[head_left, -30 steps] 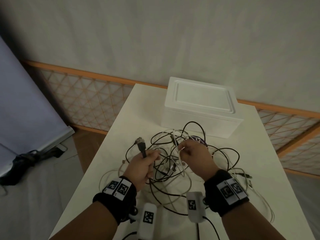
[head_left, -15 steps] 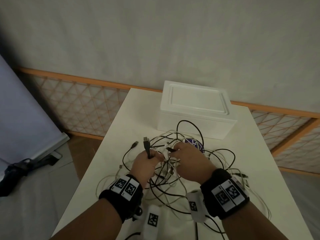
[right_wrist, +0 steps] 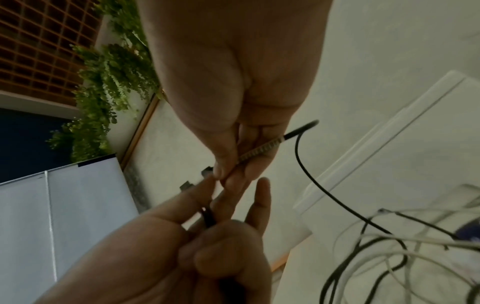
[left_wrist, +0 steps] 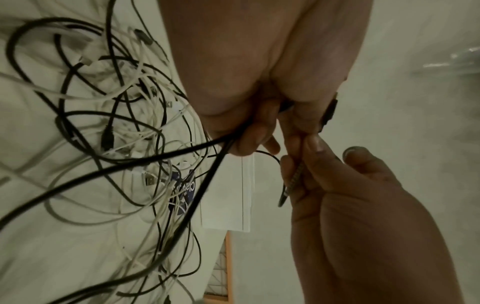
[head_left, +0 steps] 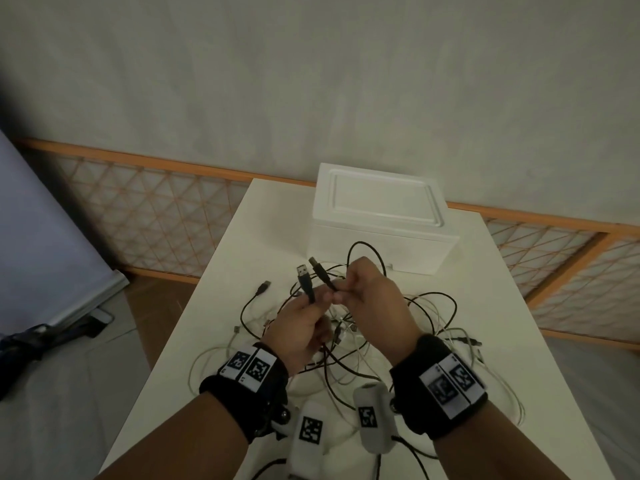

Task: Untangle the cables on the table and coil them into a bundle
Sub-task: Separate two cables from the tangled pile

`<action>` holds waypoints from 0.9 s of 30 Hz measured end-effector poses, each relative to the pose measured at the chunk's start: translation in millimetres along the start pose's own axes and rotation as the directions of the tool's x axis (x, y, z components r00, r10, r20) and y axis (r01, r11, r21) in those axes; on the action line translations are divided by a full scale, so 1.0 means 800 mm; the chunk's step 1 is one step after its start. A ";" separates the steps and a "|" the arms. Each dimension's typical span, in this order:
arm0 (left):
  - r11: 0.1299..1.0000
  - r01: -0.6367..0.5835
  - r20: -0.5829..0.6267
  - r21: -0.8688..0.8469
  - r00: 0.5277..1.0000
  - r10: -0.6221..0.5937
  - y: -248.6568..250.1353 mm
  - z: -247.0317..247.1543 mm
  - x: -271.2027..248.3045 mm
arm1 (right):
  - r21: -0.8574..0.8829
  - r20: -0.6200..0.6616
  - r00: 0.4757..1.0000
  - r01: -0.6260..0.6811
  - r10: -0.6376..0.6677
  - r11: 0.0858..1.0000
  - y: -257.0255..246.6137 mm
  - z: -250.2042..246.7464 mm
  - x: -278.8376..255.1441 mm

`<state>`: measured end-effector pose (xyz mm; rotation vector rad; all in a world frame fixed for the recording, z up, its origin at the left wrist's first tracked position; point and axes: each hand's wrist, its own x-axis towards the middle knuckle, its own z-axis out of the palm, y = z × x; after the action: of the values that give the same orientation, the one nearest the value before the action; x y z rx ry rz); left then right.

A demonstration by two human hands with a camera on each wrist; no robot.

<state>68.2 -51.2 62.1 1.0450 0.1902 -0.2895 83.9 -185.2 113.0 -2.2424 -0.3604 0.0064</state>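
The surface [head_left: 519, 306], white and rectangular, carries everything. A white box [head_left: 381, 220] with a recessed lid stands at its far edge, just right of centre. The cables [head_left: 429, 317], a loose tangle of black and white leads, lie across the middle of the surface, between the box and the near edge; a few white loops trail toward the left and right edges. A small dark blue object with pale lettering [left_wrist: 185, 191] lies under the tangle, close to the box.

My left hand [head_left: 301, 330] is raised above the tangle, its fingers curled round a black cable whose USB plug [head_left: 303, 273] points upward. My right hand [head_left: 377, 303] is beside it, the two touching at the fingertips; its thumb and forefinger pinch a second black cable just below its plug [head_left: 316, 264], which also points up and stands just beside the first. From both hands the black leads drop back into the pile. The right hand's cable has a braided stretch [right_wrist: 259, 151] next to the pinch.
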 end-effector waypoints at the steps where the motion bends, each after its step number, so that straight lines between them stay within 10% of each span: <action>1: 0.998 0.000 0.023 -0.057 1.000 0.002 0.002 0.001 -0.003 | -0.003 0.013 1.000 0.009 -0.009 1.000 -0.004 0.002 0.000; 12: 0.976 -0.191 -0.176 -0.105 0.970 0.170 0.016 -0.004 -0.004 | -0.254 0.151 0.964 0.251 -0.218 0.934 -0.013 0.015 -0.001; 17: 0.858 -0.275 -0.335 -0.434 0.933 0.130 0.046 -0.050 -0.006 | -0.704 0.262 0.953 0.297 -0.152 0.645 0.032 -0.035 0.024; 24: 0.957 -0.181 -0.365 -0.225 0.927 0.090 0.074 -0.082 -0.001 | -0.404 0.144 0.985 0.143 -0.092 0.904 0.086 -0.065 0.049; 27: 0.950 -0.164 -0.319 -0.266 0.945 0.073 0.073 -0.063 0.002 | -0.415 0.336 0.941 0.194 -0.048 0.889 0.076 -0.037 0.051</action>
<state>87.7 19.7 85.0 0.8001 0.4342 0.0156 142.0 -234.0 90.7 -2.6718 -0.7433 0.2454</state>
